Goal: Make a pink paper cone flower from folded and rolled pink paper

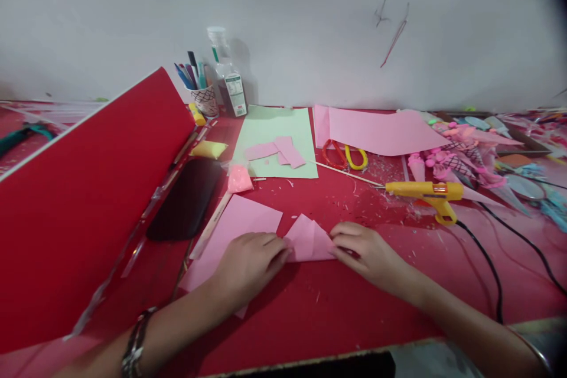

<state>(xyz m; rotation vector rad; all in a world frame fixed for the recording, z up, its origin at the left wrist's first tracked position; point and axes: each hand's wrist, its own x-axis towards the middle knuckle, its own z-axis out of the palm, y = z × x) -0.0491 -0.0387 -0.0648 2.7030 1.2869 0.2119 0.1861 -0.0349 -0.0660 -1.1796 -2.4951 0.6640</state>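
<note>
A small folded pink paper piece (309, 240) lies on the red table (336, 301) between my hands. My left hand (248, 266) rests on a larger pink sheet (234, 230), and its curled fingertips press the left edge of the folded piece. From the right, my right hand (365, 253) pinches the piece's right edge with bent fingers. A metal bracelet is on my left wrist.
A big red sheet (84, 189) stands tilted at left beside a black pouch (186, 198). A yellow glue gun (427, 194) with black cords lies right of centre. Scissors (345, 155), a green sheet (277, 139), pink paper (376, 130), a pen cup (204, 97), a bottle (228, 80) and paper cones (460, 156) line the back.
</note>
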